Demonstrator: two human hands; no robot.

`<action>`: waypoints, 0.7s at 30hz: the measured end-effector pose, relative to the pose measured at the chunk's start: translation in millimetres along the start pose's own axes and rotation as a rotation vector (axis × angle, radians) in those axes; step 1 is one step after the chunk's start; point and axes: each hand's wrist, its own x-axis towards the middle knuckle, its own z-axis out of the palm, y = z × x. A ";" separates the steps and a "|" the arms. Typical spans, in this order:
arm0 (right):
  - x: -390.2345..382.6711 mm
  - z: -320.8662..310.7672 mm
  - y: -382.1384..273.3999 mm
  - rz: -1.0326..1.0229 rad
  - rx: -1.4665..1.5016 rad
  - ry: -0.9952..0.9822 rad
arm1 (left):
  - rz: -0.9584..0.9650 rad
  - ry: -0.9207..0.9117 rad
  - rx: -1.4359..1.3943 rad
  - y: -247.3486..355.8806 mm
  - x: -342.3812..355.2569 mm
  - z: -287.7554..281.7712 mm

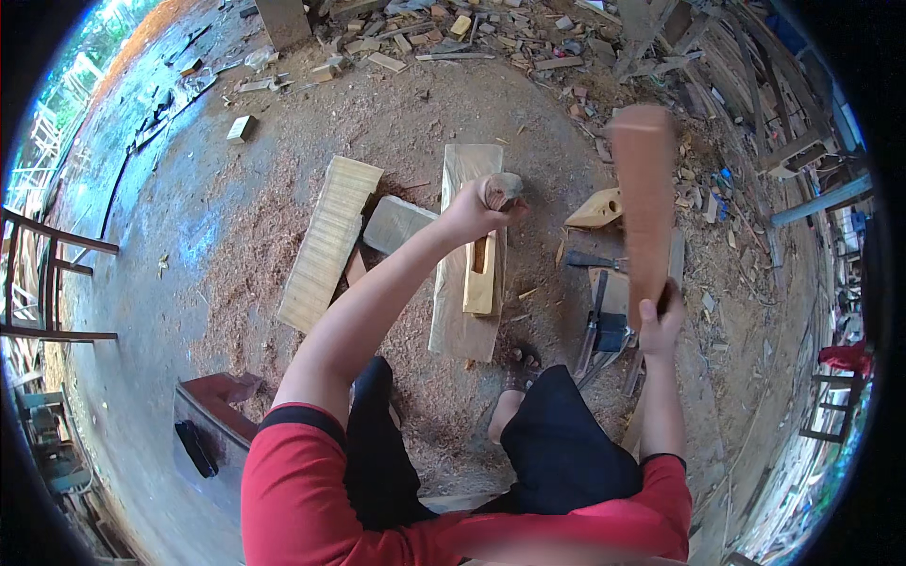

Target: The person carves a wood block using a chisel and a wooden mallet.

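Observation:
My left hand (472,215) is closed round an upright chisel, of which only the round, battered end of the wooden handle (507,184) shows; the blade is hidden below. It is over the far part of a narrow yellowish wooden block (481,292) with a slot cut in it. That block lies on a longer, wider plank (458,330) on the ground. On the right, my right hand (661,321) grips the narrow end of a thick reddish-brown wooden club (645,198). The club is raised, its wide end pointing away from me, slightly blurred.
A shaped yellow wood piece with holes (596,209) and dark-handled tools (595,316) lie to the right. Left of the plank are a pale board (330,241) and a grey slab (396,224). Shavings cover the ground; wood scraps (387,61) pile up at the back. A chair (57,274) stands far left.

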 end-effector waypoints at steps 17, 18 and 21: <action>-47.6 -1.5 104.6 0.395 -0.334 -0.068 | 0.049 -0.001 0.031 7.2 -2.3 5.6; -51.2 -1.4 114.6 0.436 -0.382 -0.040 | 0.059 -0.018 -0.033 3.8 -1.1 6.7; -60.4 -6.0 141.2 0.543 -0.454 0.027 | 0.006 -0.065 -0.053 3.3 2.8 4.4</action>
